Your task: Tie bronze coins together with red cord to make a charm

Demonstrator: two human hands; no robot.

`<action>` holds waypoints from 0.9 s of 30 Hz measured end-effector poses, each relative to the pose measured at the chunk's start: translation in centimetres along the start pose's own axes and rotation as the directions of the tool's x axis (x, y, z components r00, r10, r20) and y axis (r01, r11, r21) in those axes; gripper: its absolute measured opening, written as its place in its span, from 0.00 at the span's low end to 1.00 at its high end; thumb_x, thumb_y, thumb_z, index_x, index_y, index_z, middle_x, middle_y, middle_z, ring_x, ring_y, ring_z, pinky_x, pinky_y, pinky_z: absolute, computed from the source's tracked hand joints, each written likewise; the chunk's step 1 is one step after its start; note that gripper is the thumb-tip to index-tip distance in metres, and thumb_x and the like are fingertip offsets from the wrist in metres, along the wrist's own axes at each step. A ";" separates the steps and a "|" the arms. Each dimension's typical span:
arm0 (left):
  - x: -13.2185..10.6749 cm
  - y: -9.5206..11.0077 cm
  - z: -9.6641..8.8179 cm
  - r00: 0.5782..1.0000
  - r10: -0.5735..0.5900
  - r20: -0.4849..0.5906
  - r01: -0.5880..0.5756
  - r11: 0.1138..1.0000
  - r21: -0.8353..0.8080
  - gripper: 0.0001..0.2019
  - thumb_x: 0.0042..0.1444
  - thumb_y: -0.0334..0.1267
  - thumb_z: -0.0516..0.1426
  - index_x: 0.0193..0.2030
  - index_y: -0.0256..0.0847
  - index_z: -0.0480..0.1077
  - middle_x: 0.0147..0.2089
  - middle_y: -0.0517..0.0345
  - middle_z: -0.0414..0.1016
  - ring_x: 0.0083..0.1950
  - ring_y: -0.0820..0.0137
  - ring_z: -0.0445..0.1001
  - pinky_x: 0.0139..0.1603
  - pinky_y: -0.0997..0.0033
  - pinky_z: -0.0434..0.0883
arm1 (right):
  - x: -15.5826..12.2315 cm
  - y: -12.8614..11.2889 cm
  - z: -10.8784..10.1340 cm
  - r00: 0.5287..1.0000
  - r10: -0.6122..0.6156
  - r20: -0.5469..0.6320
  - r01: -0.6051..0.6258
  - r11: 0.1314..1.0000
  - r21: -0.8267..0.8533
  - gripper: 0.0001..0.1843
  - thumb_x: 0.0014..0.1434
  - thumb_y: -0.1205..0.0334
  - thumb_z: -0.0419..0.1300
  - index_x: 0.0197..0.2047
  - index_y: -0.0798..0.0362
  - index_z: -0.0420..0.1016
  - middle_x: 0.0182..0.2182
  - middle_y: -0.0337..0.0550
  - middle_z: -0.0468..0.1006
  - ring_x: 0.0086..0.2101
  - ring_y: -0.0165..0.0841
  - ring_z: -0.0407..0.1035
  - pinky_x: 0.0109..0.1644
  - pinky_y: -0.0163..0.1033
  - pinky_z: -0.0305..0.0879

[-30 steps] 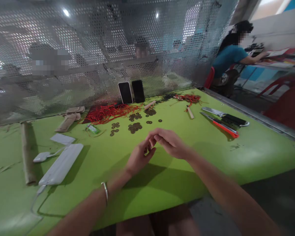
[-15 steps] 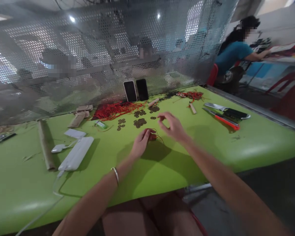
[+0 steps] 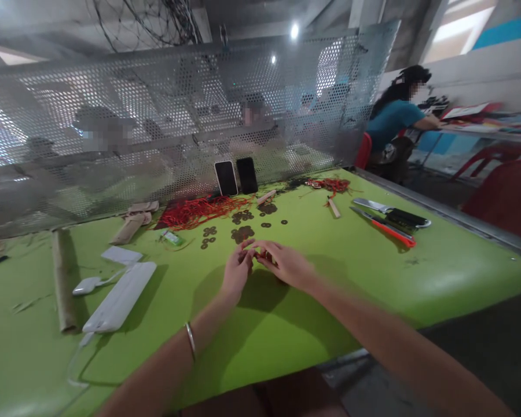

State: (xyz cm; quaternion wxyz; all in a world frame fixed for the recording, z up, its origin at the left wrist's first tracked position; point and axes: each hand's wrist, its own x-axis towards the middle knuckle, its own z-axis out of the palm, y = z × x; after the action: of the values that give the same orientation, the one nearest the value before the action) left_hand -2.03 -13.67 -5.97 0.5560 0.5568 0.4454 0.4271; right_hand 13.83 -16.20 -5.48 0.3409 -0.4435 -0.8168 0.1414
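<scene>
— Any writing you can read from there?
— None I can make out. The two phones (image 3: 226,178) show dark screens, and the small green packet (image 3: 172,238) is too blurred.

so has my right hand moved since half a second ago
Yes. The right hand has drawn back from beside the coin pile, nearer the body and leftward, now meeting the left hand.

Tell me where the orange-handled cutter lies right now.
In the head view, the orange-handled cutter lies on the green table, off to the right of the right hand, beside the black-handled knife.
</scene>
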 end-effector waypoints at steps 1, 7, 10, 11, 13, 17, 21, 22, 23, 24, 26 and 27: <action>0.0 0.1 -0.1 1.000 -0.005 -0.009 0.005 1.000 0.007 0.21 0.57 0.43 0.55 0.57 0.40 0.64 0.24 0.65 0.62 0.21 0.80 0.56 0.21 0.81 0.54 | 0.0 0.1 0.1 1.000 -0.011 -0.010 0.010 1.000 -0.024 0.17 0.65 0.61 0.49 0.57 0.54 0.62 0.37 0.48 0.76 0.31 0.31 0.71 0.35 0.38 0.71; 0.3 0.5 -0.8 0.998 0.058 -0.028 -0.055 0.994 0.099 0.28 0.59 0.41 0.53 0.65 0.42 0.53 0.25 0.63 0.67 0.20 0.80 0.56 0.20 0.80 0.53 | 0.1 0.6 -0.5 0.997 -0.052 -0.057 0.047 0.994 -0.097 0.13 0.63 0.64 0.53 0.50 0.55 0.70 0.41 0.47 0.78 0.38 0.34 0.73 0.41 0.39 0.71; 0.9 1.0 -1.2 0.995 0.098 0.000 -0.097 0.986 0.138 0.29 0.60 0.40 0.52 0.67 0.42 0.47 0.27 0.62 0.68 0.21 0.79 0.57 0.20 0.80 0.54 | 0.3 1.1 -0.9 0.994 -0.028 -0.106 0.022 0.998 -0.059 0.12 0.62 0.65 0.55 0.48 0.55 0.73 0.40 0.45 0.79 0.36 0.32 0.74 0.40 0.38 0.71; 1.1 1.2 -1.4 0.995 0.104 -0.003 -0.103 0.988 0.117 0.31 0.60 0.40 0.52 0.68 0.42 0.44 0.26 0.62 0.68 0.22 0.79 0.58 0.21 0.81 0.55 | 0.3 1.2 -1.0 0.992 -0.020 -0.127 0.015 0.999 -0.038 0.11 0.62 0.65 0.56 0.47 0.55 0.73 0.40 0.44 0.80 0.36 0.32 0.74 0.40 0.37 0.71; 1.3 1.3 -1.5 0.993 0.117 -0.015 -0.116 0.992 0.052 0.35 0.59 0.38 0.53 0.68 0.44 0.38 0.27 0.63 0.69 0.22 0.80 0.58 0.21 0.81 0.56 | 0.3 1.4 -1.2 0.988 -0.016 -0.156 0.017 1.000 0.003 0.10 0.61 0.65 0.57 0.46 0.55 0.75 0.39 0.43 0.80 0.34 0.30 0.75 0.39 0.36 0.71; 0.9 1.0 -1.5 0.996 0.082 -0.021 -0.081 0.996 0.030 0.43 0.56 0.39 0.57 0.68 0.47 0.29 0.29 0.64 0.70 0.21 0.80 0.59 0.21 0.81 0.58 | -0.2 1.3 -1.7 0.988 -0.075 -0.132 0.081 0.996 0.034 0.09 0.60 0.67 0.58 0.44 0.53 0.76 0.37 0.40 0.81 0.32 0.28 0.74 0.37 0.33 0.70; 0.2 0.8 -1.5 1.000 -0.025 -0.003 0.025 0.997 0.079 0.46 0.54 0.41 0.59 0.68 0.41 0.29 0.26 0.65 0.70 0.19 0.79 0.60 0.19 0.80 0.57 | -0.7 0.9 -2.4 0.987 -0.134 -0.084 0.136 0.991 0.015 0.11 0.61 0.67 0.57 0.46 0.51 0.74 0.38 0.40 0.80 0.35 0.28 0.74 0.39 0.32 0.69; 0.0 0.8 -1.4 0.999 -0.035 0.014 0.034 0.996 0.089 0.44 0.54 0.41 0.59 0.68 0.41 0.31 0.25 0.66 0.69 0.19 0.79 0.59 0.19 0.80 0.57 | -0.8 0.9 -2.6 0.989 -0.130 -0.071 0.131 0.991 0.007 0.11 0.61 0.66 0.56 0.47 0.51 0.74 0.39 0.40 0.80 0.36 0.28 0.74 0.40 0.33 0.68; -0.2 0.9 -1.4 0.999 -0.032 0.038 0.028 0.994 0.103 0.43 0.54 0.41 0.58 0.67 0.41 0.34 0.24 0.68 0.68 0.20 0.79 0.59 0.19 0.80 0.56 | -0.9 0.8 -2.7 0.992 -0.119 -0.047 0.119 0.993 -0.001 0.12 0.62 0.65 0.55 0.49 0.49 0.73 0.40 0.40 0.80 0.36 0.29 0.73 0.40 0.34 0.68; -0.4 0.9 -1.3 0.998 -0.018 0.068 0.010 0.992 0.124 0.41 0.54 0.40 0.58 0.67 0.41 0.36 0.23 0.69 0.66 0.21 0.79 0.60 0.21 0.80 0.56 | -1.0 0.7 -2.8 0.995 -0.100 -0.006 0.100 0.995 -0.007 0.14 0.62 0.64 0.55 0.51 0.48 0.71 0.41 0.40 0.79 0.37 0.30 0.73 0.40 0.35 0.68; -0.8 1.1 -1.0 0.990 0.019 0.139 -0.043 0.984 0.172 0.38 0.55 0.39 0.57 0.66 0.41 0.38 0.23 0.70 0.64 0.23 0.78 0.62 0.23 0.80 0.58 | -1.0 0.6 -3.1 0.991 -0.050 0.123 0.052 0.999 -0.016 0.20 0.62 0.63 0.55 0.58 0.45 0.64 0.40 0.40 0.79 0.36 0.32 0.74 0.39 0.37 0.68; -1.0 1.2 -0.9 0.984 0.028 0.173 -0.062 0.979 0.195 0.38 0.55 0.38 0.57 0.66 0.40 0.38 0.23 0.69 0.65 0.24 0.78 0.63 0.25 0.79 0.58 | -1.0 0.4 -3.2 0.980 -0.022 0.196 0.026 0.999 -0.018 0.23 0.62 0.63 0.55 0.60 0.45 0.60 0.39 0.40 0.80 0.36 0.32 0.74 0.39 0.37 0.68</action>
State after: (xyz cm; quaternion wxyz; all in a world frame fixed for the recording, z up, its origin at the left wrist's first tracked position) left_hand -3.11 -14.40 -4.69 0.5233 0.6541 0.4242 0.3439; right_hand 16.63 -16.99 -3.81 0.2559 -0.4208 -0.8532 0.1718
